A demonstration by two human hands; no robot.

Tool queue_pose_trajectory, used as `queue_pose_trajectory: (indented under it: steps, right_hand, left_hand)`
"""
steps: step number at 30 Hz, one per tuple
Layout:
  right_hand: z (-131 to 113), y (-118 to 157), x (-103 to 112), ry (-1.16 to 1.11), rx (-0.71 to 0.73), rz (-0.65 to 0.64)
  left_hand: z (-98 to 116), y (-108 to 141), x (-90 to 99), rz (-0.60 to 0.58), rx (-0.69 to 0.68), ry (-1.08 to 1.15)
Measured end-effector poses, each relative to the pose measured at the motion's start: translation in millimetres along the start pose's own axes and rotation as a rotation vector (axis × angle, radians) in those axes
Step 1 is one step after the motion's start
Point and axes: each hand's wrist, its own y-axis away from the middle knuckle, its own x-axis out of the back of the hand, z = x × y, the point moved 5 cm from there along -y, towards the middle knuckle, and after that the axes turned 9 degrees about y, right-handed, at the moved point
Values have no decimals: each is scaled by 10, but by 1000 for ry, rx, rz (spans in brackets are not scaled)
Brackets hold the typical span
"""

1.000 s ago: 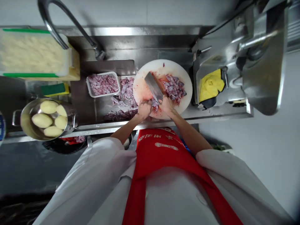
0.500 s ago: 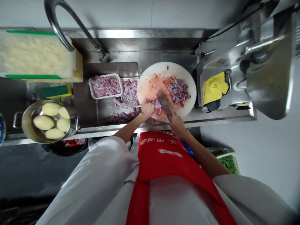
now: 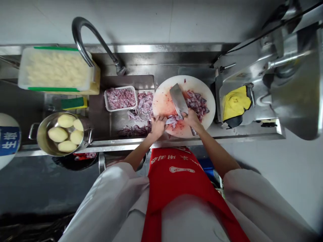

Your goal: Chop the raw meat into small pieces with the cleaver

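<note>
My right hand (image 3: 191, 120) is closed around a cleaver (image 3: 178, 97), whose broad blade lies tilted toward the back of the round white cutting board (image 3: 163, 89). Its fingers also touch a strip of pinkish-purple raw meat (image 3: 173, 120). At the board's left front edge, my left hand (image 3: 158, 125) has its fingers bent on the other end of that strip. A heap of cut meat (image 3: 198, 105) sits on the board's right side, partly behind the right hand. Reddish stains mark the board.
Left of the board, more meat (image 3: 145, 103) lies in the sink beside a white basket (image 3: 108, 107) of small pieces. Farther left are a pot (image 3: 41, 141) of peeled potatoes, a sponge (image 3: 73, 103) and a tub (image 3: 26, 72). A faucet (image 3: 98, 37) arches above. A yellow cloth (image 3: 234, 102) lies right.
The cleaver has turned from edge-down beside the meat to showing its flat side, blade farther back. My right hand has come to the meat strip. The whole view has shifted.
</note>
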Motion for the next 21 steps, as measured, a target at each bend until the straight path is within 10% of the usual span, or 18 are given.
queue_pose_trajectory:
  steps: [11,21]
  right_hand:
    - [-285,156,-167,33,-95,-67]
    - [147,-158,84,60,-46,-51]
  left_hand:
    - [-22,53,40,68,-31,101]
    - [-828,677,1273,704,106,400]
